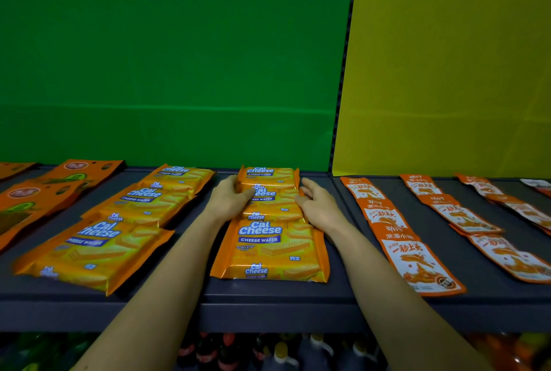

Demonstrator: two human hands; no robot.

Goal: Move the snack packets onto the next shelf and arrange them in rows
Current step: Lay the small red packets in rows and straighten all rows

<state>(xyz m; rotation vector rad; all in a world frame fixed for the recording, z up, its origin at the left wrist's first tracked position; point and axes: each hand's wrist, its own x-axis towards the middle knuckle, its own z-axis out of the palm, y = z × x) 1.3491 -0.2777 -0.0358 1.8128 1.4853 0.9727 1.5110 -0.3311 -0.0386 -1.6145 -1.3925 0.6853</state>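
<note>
So both hands were up on the dark shelf [343, 296], bracketing the middle column of cheese wafer packets. The left hand [229, 199] had its fingers curled onto the left edge of the middle wafer packet [269, 196], thumb side lying on top, so it looked clamped on that edge. The right hand [317, 206] sat against the packet's right edge with fingers loosely spread and pointing away from the person; touching it, but I couldn't tell if it was really gripping or just pressing.

The bit that matters: that column ran straight away from the person, front to back, three packets overlapping like shingles. The front wafer packet [269, 251] was nearest the shelf lip and the back wafer packet [268, 174] was up against the green backboard [167, 57]. The held packet lay right between the two hands, long axis across, so neither hand was really nearer; it was a two-sided squeeze.

A second wafer column [119, 221] ran at a slant to the left. To the right, rows of small orange sachets [411, 248] sat well apart from the hands.

My guess is the packet was being squared up in its row, and the next nudge needed even pressure from both sides or it would skew.
</note>
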